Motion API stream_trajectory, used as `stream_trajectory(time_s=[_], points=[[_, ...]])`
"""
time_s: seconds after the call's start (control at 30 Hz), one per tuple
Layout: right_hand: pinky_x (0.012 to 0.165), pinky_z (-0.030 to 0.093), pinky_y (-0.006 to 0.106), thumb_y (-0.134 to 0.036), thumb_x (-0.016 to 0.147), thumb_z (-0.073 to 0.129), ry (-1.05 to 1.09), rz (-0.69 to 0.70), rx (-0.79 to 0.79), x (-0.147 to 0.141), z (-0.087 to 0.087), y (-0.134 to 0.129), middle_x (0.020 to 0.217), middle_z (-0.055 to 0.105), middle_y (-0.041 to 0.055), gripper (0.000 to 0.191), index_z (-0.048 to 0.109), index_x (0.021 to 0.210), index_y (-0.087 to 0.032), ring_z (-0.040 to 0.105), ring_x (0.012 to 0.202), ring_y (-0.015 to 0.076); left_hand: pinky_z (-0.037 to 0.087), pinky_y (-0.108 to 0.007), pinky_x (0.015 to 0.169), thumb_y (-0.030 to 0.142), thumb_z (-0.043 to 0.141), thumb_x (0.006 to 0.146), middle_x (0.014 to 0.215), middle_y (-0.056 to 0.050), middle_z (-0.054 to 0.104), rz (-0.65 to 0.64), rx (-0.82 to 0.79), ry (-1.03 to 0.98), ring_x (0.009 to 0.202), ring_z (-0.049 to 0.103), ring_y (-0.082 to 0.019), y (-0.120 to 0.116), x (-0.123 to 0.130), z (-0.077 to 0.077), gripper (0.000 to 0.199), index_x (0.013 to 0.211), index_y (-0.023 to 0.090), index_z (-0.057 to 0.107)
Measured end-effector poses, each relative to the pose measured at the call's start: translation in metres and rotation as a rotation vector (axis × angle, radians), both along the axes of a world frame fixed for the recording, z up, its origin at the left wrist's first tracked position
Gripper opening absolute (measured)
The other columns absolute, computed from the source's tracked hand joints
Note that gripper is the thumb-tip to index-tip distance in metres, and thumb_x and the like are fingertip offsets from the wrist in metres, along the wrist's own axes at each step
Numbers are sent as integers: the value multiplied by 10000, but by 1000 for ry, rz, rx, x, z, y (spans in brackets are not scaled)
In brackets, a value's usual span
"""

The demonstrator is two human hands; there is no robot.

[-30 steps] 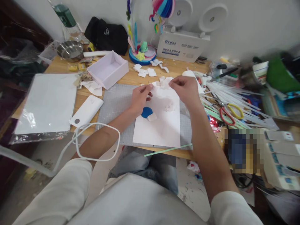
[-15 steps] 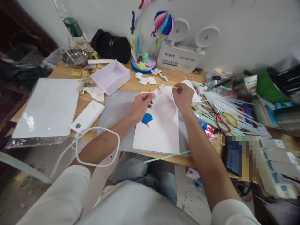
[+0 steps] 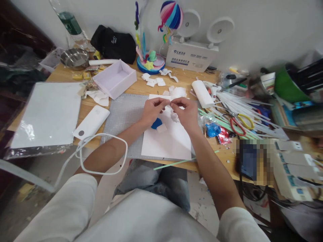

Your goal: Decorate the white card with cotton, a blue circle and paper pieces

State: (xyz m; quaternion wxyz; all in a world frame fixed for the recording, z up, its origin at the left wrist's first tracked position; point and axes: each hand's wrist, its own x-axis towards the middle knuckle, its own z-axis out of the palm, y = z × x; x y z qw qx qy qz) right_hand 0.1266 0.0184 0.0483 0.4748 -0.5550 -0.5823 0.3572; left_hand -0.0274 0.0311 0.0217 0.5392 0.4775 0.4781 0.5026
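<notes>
My left hand (image 3: pixel 154 110) and my right hand (image 3: pixel 186 111) meet above a white paper sheet (image 3: pixel 166 144), thumb and fingertips of each pinched together. Whatever sits between the fingertips is too small to make out. Just below my left hand, a rounded blue piece (image 3: pixel 156 123) lies on the sheet, with a small whitish scrap (image 3: pixel 162 128) over its lower right edge. Behind the right fingers, a crumpled whitish bit (image 3: pixel 174 116) shows partly. Under the sheet is a grey cutting mat (image 3: pixel 121 117).
At the right lie a white roll (image 3: pixel 202 94), a glue gun (image 3: pixel 214 90), scissors (image 3: pixel 238 124) and many thin sticks (image 3: pixel 242 104). A lilac box (image 3: pixel 114 80), a white power bank (image 3: pixel 92 122) and a looped white cable (image 3: pixel 126 151) are at the left. Behind stands a colourful balloon ornament (image 3: pixel 151 65).
My right hand has come left from beside the white roll to meet my left hand's fingertips. A whitish scrap now shows over the blue piece. The view has shifted slightly.
</notes>
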Motion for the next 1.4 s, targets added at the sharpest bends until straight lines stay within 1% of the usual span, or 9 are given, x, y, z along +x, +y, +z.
stream_trajectory(time_s=[0.2,0.4,0.53,0.7,0.8,0.93,1.07,1.27,1.4], points=[[583,493,272,-292,710,714,4,-169,-71,29,-10,55,643,639,-24,125,729,777,-188,554,614,122,479,-192,599,334,702,869,806,-23,712,17,38,44,682,587,-94,2,-2,-4,174,918,193,791],[881,544,416,-210,740,711,-449,-237,-53,44,-22,107,812,754,74,172,783,887,-156,671,796,221,497,-191,597,229,697,832,817,-28,717,24,43,81,697,598,-100,1,-1,-2,129,917,182,782],[1010,522,450,-224,856,619,-587,-317,34,46,-27,104,1119,780,140,372,743,1199,-151,712,992,269,487,-191,589,235,704,828,807,-19,711,12,50,62,689,598,-96,1,0,-3,113,900,185,777],[979,540,388,-159,902,504,-583,-182,35,55,-27,93,1065,802,139,335,776,1094,-129,737,969,251,484,-205,592,214,704,820,789,-14,708,4,57,65,689,599,-101,2,0,-4,101,886,189,776],[1051,513,411,-166,927,457,-663,-167,54,57,-22,87,1222,775,143,400,750,1198,-142,710,1145,278,489,-208,594,213,701,825,810,-17,717,11,74,65,699,609,-104,2,-1,-3,103,893,188,774],[1249,344,523,-386,1001,473,-929,108,54,46,-20,71,1602,507,163,561,545,1485,-112,440,1513,356,496,-199,591,212,692,841,786,-10,705,11,92,66,687,610,-98,1,-1,-4,114,917,184,773],[1251,277,654,-525,1052,309,-1088,295,11,34,-22,60,1654,416,195,664,457,1532,-91,370,1554,391,495,-193,583,189,689,850,754,-5,693,6,88,79,658,599,-90,2,0,-5,110,915,180,776],[1241,399,506,-519,1055,316,-873,89,103,52,-19,73,1594,514,166,609,580,1451,-141,476,1505,307,496,-195,588,174,686,855,753,-4,691,10,89,85,666,597,-92,3,-1,-4,101,910,180,770],[1164,492,502,-495,1016,457,-636,-66,243,60,-18,74,1408,682,168,494,692,1295,-161,628,1351,303,486,-190,588,155,684,851,759,1,680,11,76,63,669,591,-84,2,-1,-4,93,910,175,754]])
